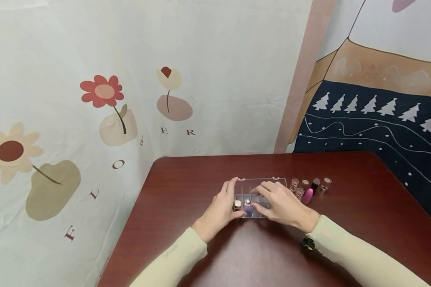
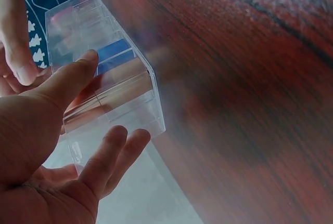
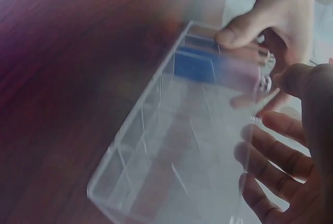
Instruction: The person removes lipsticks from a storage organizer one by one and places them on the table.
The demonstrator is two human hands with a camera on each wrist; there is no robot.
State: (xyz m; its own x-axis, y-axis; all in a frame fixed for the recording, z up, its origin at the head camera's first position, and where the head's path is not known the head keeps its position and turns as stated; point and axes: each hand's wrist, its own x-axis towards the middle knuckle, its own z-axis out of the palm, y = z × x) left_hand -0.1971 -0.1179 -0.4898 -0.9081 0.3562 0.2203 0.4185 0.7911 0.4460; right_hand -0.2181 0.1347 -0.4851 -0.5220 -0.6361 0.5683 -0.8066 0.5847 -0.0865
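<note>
A clear plastic divided box (image 3: 171, 146) lies on the table under both hands. My left hand (image 1: 220, 203) grips its left end, thumb on the front side. Inside, at that end, is a small brown container with a cream top (image 1: 238, 204). Beside it stands a blue and pinkish-purple container (image 3: 200, 67) with a shiny silvery knob on top. Over the box, my right hand (image 1: 281, 203) has its fingers spread and relaxed, its thumb tip close to that knob. Whether the thumb touches it I cannot tell. Several compartments toward the right are bare.
Right of the box, a group of small containers stands on the dark red table (image 1: 172, 187): several with clear tops (image 1: 326, 183), a black one (image 1: 315, 184) and a bright pink one (image 1: 308, 195). A dark patterned object (image 1: 308, 243) shows by the right cuff. Printed cloth hangs behind.
</note>
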